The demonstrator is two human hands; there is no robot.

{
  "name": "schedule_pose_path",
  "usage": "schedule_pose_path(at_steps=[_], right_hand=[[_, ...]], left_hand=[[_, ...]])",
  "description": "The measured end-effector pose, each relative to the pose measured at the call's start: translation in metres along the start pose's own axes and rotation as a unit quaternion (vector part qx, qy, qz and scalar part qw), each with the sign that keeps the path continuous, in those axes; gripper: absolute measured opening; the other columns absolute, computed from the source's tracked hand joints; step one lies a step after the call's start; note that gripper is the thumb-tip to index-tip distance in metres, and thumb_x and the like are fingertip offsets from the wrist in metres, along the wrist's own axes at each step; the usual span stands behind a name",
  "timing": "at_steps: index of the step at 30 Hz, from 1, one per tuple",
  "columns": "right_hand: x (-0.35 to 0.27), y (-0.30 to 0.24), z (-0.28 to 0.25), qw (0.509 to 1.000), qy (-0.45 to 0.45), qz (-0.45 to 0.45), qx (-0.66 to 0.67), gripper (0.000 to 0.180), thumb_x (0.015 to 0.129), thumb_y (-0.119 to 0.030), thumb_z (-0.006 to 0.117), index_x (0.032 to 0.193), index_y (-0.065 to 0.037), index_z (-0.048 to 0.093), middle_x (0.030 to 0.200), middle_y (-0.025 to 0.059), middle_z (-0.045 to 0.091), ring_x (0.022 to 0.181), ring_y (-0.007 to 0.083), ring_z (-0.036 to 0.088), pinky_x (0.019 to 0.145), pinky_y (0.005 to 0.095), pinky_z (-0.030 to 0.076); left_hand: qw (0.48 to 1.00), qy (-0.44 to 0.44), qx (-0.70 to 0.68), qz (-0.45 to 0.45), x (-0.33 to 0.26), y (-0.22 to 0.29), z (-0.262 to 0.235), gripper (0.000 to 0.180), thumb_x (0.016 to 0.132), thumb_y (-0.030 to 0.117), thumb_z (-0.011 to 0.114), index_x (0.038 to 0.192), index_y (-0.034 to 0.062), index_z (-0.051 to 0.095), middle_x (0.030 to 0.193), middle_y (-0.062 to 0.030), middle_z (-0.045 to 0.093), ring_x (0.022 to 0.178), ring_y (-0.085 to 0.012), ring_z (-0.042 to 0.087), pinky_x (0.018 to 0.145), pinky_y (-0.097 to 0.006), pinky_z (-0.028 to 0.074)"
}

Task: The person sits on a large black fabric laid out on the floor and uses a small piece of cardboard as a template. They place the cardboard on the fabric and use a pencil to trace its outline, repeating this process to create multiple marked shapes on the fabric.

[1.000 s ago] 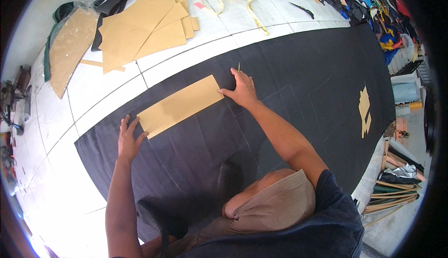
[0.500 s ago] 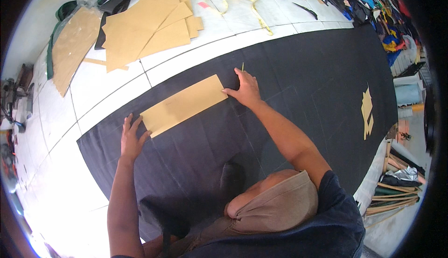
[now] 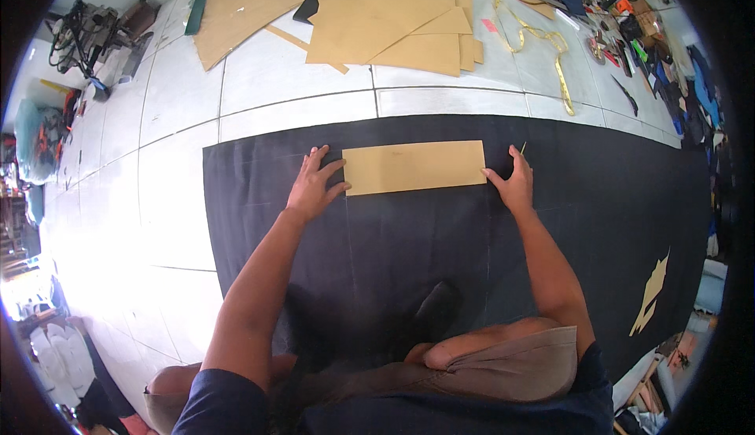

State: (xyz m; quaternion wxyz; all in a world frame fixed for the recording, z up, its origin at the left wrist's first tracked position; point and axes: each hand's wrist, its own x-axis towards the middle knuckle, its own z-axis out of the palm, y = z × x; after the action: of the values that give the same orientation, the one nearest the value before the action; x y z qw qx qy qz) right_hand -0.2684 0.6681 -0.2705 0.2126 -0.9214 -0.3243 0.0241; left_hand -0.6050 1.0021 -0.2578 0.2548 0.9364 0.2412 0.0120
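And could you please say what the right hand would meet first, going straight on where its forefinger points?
The right hand would probably meet the yellow tape measure on the white tiles beyond the black fabric, though depth is unclear.

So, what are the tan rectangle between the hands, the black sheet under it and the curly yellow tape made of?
The tan rectangle looks like matte card or stiff paper: flat with crisp edges. The black sheet seems a dull fabric, perhaps synthetic, judging by its faint ripples. The yellow tape may be plastic or coated cloth, bending in loops; its finish is unclear.
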Motion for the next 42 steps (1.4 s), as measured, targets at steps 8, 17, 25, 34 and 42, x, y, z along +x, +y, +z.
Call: schedule_pose_path(at_steps=[8,17,25,34,42], right_hand=[[0.001,0.000,-0.002,1.000,-0.005,0.003,0.029,0.092,0.077,-0.047,0.087,0.146,-0.001,0.049,0.145,0.0235,0.055,0.137,0.0386,0.050,0.114,0.0513,0.036],[0.002,0.003,-0.004,0.999,-0.012,0.020,0.028,0.095,0.075,-0.049,0.087,0.147,-0.001,0.048,0.144,0.0216,0.057,0.136,0.0360,0.052,0.115,0.0499,0.037],[0.006,-0.016,-0.006,0.995,-0.062,0.077,-0.011,0.098,0.078,-0.051,0.085,0.153,-0.004,0.041,0.150,0.0196,0.051,0.145,0.0343,0.043,0.120,0.0582,0.026],[0.010,-0.010,-0.011,0.996,-0.045,0.080,0.009,0.091,0.081,-0.044,0.084,0.151,-0.005,0.041,0.152,0.0156,0.049,0.143,0.0333,0.045,0.119,0.0637,0.024],[0.022,-0.125,0.011,0.953,-0.065,0.046,0.291,0.047,0.111,-0.040,0.041,0.130,-0.003,0.064,0.113,0.0138,0.073,0.102,0.0284,0.070,0.090,0.0405,0.054]], left_hand=[[1.000,-0.004,0.017,-0.005,0.002,0.003,-0.001,0.054,0.090,0.039,0.077,0.137,0.0167,0.063,0.157,-0.0209,0.040,0.149,-0.0434,0.033,0.125,-0.052,0.028],[0.987,-0.037,0.129,0.087,0.017,0.024,-0.012,0.057,0.088,0.029,0.076,0.142,0.0242,0.059,0.160,-0.0146,0.036,0.153,-0.0353,0.026,0.127,-0.050,0.024],[0.940,-0.212,0.224,0.146,0.044,0.050,-0.006,0.047,0.092,0.024,0.070,0.136,0.0085,0.062,0.152,-0.0161,0.048,0.141,-0.0384,0.045,0.116,-0.050,0.039],[0.971,-0.194,0.132,-0.042,0.028,0.117,0.018,0.073,0.098,0.057,0.059,0.157,0.0200,0.039,0.158,-0.0296,0.031,0.149,-0.0496,0.029,0.119,-0.053,0.037],[0.973,-0.184,0.120,-0.076,0.021,0.121,0.032,0.083,0.094,0.061,0.061,0.161,0.0188,0.032,0.164,-0.0350,0.016,0.153,-0.0542,0.014,0.124,-0.058,0.022]])
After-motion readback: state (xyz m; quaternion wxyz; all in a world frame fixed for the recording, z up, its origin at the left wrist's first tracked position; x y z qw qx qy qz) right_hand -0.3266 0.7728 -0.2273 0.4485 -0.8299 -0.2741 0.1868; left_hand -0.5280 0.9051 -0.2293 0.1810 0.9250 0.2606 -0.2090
